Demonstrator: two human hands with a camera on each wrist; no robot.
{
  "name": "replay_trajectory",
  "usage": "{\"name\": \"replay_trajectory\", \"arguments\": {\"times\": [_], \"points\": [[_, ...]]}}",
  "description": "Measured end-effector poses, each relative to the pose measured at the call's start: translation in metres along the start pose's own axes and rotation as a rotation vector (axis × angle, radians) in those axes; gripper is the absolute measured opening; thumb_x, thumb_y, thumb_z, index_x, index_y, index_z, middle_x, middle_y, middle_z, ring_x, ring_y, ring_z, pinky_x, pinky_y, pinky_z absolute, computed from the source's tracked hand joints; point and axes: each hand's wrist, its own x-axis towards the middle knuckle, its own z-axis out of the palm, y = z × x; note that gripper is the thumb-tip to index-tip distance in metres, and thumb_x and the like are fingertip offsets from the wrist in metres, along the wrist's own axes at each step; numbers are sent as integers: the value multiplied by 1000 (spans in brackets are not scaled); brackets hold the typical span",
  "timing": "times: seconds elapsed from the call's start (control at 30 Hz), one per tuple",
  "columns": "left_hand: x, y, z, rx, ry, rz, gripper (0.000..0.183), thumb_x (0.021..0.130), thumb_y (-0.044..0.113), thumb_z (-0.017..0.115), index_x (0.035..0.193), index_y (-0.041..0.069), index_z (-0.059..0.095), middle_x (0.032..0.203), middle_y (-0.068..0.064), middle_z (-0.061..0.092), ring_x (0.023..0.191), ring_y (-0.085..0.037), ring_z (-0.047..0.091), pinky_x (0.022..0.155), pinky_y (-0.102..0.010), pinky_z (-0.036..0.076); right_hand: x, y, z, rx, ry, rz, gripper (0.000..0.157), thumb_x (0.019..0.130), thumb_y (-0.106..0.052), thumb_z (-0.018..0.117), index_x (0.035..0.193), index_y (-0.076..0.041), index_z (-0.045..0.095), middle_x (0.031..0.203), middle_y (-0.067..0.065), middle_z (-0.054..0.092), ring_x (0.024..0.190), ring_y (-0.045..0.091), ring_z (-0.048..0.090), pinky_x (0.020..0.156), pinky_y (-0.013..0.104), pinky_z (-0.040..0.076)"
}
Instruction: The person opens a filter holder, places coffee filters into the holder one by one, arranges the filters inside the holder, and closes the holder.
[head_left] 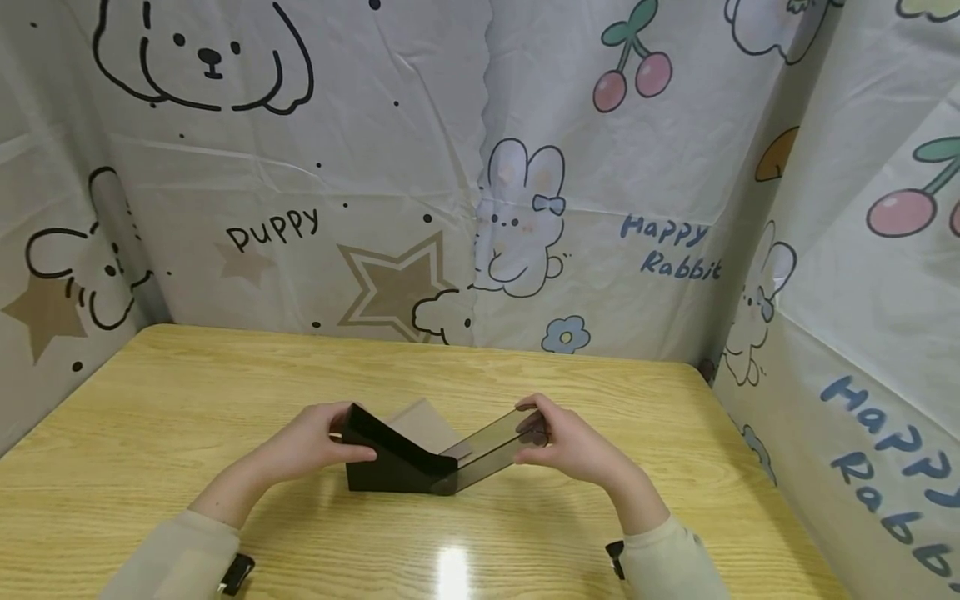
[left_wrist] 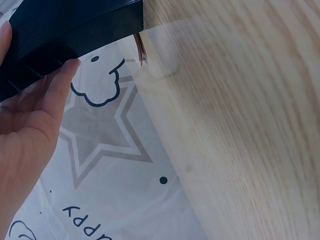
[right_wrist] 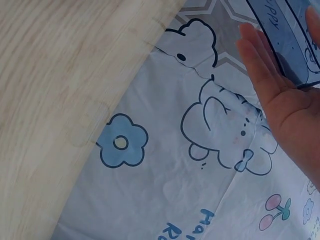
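Observation:
A black box (head_left: 393, 471) with a sloping side stands low over the table, its smoky see-through lid (head_left: 491, 462) swung out to the right from the low front corner. My left hand (head_left: 307, 442) grips the box at its tall left end, thumb on the near side. With my right hand (head_left: 573, 442) I hold the lid's far end between thumb and fingers. The left wrist view has the ribbed black box (left_wrist: 75, 30) against my fingers; the right wrist view has part of the clear lid (right_wrist: 287, 42). Whatever lies inside the box is hidden.
A flat beige piece (head_left: 423, 423) shows behind the box; whether it touches the box I cannot tell. The wood-grain table (head_left: 225, 375) runs back to a printed cloth (head_left: 375, 167), which also hangs at both sides.

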Motion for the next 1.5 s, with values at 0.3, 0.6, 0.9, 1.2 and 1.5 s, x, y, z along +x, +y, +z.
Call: {"name": "replay_trajectory", "arguments": {"times": [0.3,0.6,0.9,1.2,1.5], "points": [[-2,-3,-2,-11,2,-4,35,82,36,70,105,11,59,103,-2,66,105,-27,61,78,-31,51,5,18,3,154,-112,3,82,84,-21,71,145,-3,21,121,18,56,113,32,56,93,39,48],[-3,-2,-2,-9,2,4,35,82,36,70,104,11,59,102,-2,67,106,-29,61,78,-30,51,16,35,31,-324,-174,-85,98,68,-35,83,145,-4,31,150,18,30,139,43,21,108,61,21],[-3,-2,-1,-6,7,12,34,82,36,70,103,11,59,102,-3,66,107,-31,60,80,-33,51,27,26,51,-650,-302,-145,98,68,-57,75,147,-20,31,155,-1,25,144,34,15,110,60,16],[-3,-3,0,-13,10,18,33,82,35,70,101,11,59,99,-2,66,102,-25,62,76,-27,51,27,32,48,-601,-252,-106,80,74,-55,71,141,-20,44,149,-1,38,142,33,22,112,58,15],[-4,-2,-1,6,25,-24,40,82,37,70,110,10,59,114,-11,63,117,-39,54,88,-47,49,22,47,30,-640,-114,-58,61,75,-47,71,124,-12,60,132,8,57,130,35,42,108,57,25]]}}
